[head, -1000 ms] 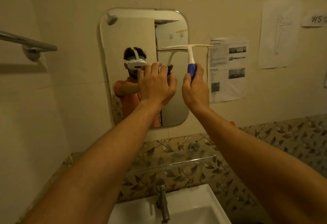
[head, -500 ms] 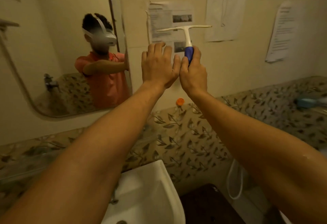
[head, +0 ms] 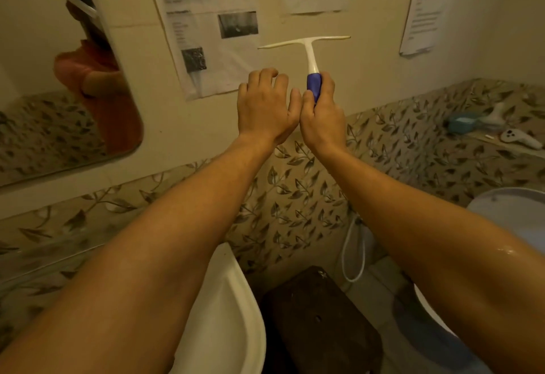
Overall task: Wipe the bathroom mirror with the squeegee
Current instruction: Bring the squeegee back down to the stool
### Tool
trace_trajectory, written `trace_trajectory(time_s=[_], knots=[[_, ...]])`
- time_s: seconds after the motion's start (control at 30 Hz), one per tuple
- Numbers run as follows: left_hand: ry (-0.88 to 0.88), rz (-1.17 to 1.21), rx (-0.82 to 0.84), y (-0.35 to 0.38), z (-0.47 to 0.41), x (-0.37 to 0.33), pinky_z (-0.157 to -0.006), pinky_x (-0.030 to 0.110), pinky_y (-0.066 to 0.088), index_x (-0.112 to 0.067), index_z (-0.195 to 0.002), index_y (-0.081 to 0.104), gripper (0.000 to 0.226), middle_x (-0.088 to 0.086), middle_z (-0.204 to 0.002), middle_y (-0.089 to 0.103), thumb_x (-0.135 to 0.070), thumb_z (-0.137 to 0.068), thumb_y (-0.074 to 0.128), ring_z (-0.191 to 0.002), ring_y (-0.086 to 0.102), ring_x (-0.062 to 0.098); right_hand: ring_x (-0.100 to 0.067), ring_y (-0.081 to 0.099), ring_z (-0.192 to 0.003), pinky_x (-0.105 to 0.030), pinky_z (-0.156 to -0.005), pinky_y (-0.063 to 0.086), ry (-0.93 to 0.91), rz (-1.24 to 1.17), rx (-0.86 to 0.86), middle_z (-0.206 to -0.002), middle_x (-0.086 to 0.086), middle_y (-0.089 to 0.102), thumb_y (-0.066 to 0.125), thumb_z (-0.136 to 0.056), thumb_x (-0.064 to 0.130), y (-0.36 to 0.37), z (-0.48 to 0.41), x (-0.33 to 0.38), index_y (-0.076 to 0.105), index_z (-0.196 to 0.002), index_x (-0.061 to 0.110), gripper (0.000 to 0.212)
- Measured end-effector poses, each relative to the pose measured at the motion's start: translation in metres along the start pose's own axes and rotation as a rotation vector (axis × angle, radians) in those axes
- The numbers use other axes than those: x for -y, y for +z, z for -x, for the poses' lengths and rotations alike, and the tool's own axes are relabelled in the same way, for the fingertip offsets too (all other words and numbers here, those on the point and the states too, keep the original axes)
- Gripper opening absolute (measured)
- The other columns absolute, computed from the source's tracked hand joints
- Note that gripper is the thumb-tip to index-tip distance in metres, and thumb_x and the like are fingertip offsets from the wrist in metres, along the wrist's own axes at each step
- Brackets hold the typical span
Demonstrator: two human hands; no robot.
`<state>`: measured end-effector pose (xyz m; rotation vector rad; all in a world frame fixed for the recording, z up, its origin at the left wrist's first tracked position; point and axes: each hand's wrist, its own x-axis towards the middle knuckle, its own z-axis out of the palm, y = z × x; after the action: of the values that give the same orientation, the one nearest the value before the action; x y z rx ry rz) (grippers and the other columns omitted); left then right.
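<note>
My right hand [head: 321, 114] grips the blue handle of a white T-shaped squeegee [head: 308, 49], held upright with its blade at the top, in front of the bare wall. Beside it on the left is my left hand [head: 267, 106], holding nothing, fingers loosely bent, its edge touching my right hand. The rounded mirror [head: 35, 84] hangs at the far left, well apart from the squeegee, and reflects a person in an orange shirt.
Printed papers [head: 206, 22] are taped to the wall behind my hands. A white sink [head: 233, 308] is below left, a dark stool [head: 321, 326] below centre, a toilet [head: 513, 208] at right. A ledge at right holds a blue dish [head: 463, 121] and a white controller [head: 520, 139].
The view has swung right and down, so the mirror moved from the centre to the far left. Both hands with the squeegee left the mirror and now hang before the wall.
</note>
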<state>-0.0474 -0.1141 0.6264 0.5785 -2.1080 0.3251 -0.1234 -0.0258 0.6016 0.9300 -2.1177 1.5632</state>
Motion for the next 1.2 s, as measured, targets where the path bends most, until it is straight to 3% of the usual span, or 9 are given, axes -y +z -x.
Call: trace_trajectory(time_s=[0.13, 0.43, 0.63, 0.87, 1.2], knots=[[0.007, 0.023, 0.028, 0.017, 0.008, -0.006, -0.086, 0.040, 0.044, -0.014, -0.113, 0.069, 0.049, 0.008, -0.120, 0.065, -0.045, -0.097, 0.034, -0.109, 0.057, 0.025, -0.018, 0.059, -0.062, -0.038, -0.056, 0.052, 0.023, 0.009, 0.005, -0.082, -0.002, 0.061, 0.033, -0.104, 0.040, 0.000, 0.006, -0.017, 0.029, -0.148, 0.025, 0.047], [0.021, 0.042, 0.118, 0.046, 0.039, -0.010, -0.084, 0.041, 0.045, -0.014, -0.110, 0.069, 0.049, 0.008, -0.117, 0.065, -0.045, -0.098, 0.033, -0.106, 0.057, 0.025, -0.011, 0.054, -0.057, -0.025, -0.048, 0.034, 0.036, 0.050, 0.015, -0.075, 0.002, 0.057, 0.037, -0.106, 0.038, 0.010, 0.031, -0.048, 0.033, -0.149, 0.022, 0.046], [0.052, 0.066, 0.180, 0.071, 0.073, -0.011, -0.083, 0.041, 0.042, -0.015, -0.104, 0.069, 0.046, 0.007, -0.110, 0.066, -0.042, -0.099, 0.032, -0.101, 0.056, 0.024, -0.015, 0.056, -0.057, -0.035, -0.053, 0.050, 0.052, 0.058, 0.058, -0.072, 0.002, 0.058, 0.040, -0.105, 0.041, 0.022, 0.055, -0.078, 0.035, -0.147, 0.022, 0.046], [0.091, 0.070, 0.302, 0.094, 0.118, -0.019, -0.080, 0.042, 0.043, -0.013, -0.104, 0.066, 0.046, 0.009, -0.108, 0.065, -0.039, -0.097, 0.030, -0.098, 0.055, 0.025, -0.018, 0.059, -0.066, -0.035, -0.058, 0.050, 0.126, 0.081, 0.114, -0.085, -0.003, 0.061, 0.045, -0.104, 0.043, 0.031, 0.092, -0.124, 0.033, -0.150, 0.021, 0.052], [0.110, 0.115, 0.408, 0.135, 0.186, -0.036, -0.079, 0.042, 0.045, -0.013, -0.098, 0.067, 0.043, 0.008, -0.101, 0.065, -0.040, -0.095, 0.034, -0.093, 0.056, 0.024, -0.022, 0.061, -0.066, -0.036, -0.057, 0.048, 0.192, 0.135, 0.170, -0.083, -0.004, 0.063, 0.046, -0.103, 0.043, 0.036, 0.150, -0.184, 0.041, -0.140, 0.018, 0.045]])
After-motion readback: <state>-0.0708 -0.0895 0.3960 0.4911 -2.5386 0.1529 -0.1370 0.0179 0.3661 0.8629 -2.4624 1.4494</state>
